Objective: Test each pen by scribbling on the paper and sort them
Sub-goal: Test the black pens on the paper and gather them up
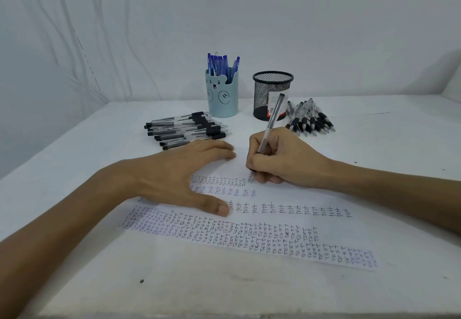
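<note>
A white sheet of paper (287,221) lies on the table, covered in rows of small "test" words. My right hand (282,159) grips a clear black-capped pen (273,116) with its tip on the paper at the end of the top row. My left hand (179,171) lies flat on the paper's left part, fingers straight. A pile of black pens (187,129) lies behind my left hand. Another pile of dark-grip pens (309,119) lies behind my right hand.
A light blue bear-face cup (222,94) holding several blue pens stands at the back. A black mesh cup (272,92) stands to its right, with nothing visible inside it. White walls close in the white table (174,281) behind and at the left.
</note>
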